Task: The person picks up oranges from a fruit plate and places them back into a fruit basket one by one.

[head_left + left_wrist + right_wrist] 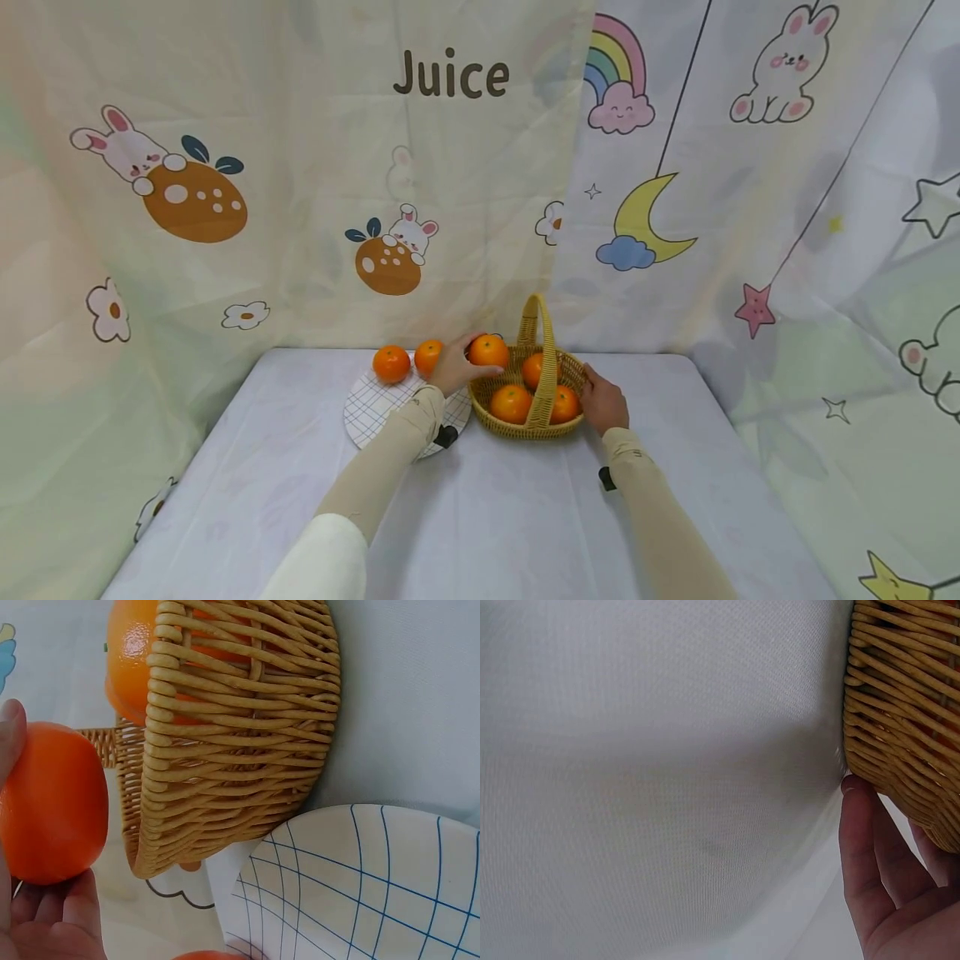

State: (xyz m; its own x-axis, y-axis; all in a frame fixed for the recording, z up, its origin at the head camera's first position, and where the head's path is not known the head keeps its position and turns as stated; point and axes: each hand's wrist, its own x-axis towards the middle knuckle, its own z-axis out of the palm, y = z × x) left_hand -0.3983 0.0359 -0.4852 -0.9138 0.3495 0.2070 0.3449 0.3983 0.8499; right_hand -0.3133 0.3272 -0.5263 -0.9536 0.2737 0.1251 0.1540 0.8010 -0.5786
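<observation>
My left hand (452, 367) holds an orange (488, 351) between thumb and fingers, level with the left rim of a wicker basket (525, 432). In the left wrist view this orange (56, 802) is apart from the basket's woven wall (240, 750). Three other oranges lie inside the basket, one of them an orange (512, 404) at the front left. My right hand (604, 403) touches the basket's right side. Its fingers (857, 840) extend along the lower wall in the right wrist view; the thumb's placement is hidden there.
Left of the basket lies a round white plate (367, 417) with blue grid lines. Two oranges, one orange (391, 364) at left and another orange (428, 358) partly behind my left hand, sit at its far side. A tall handle (546, 358) arches over the basket. Printed curtains (315, 167) hang behind the white table (510, 517).
</observation>
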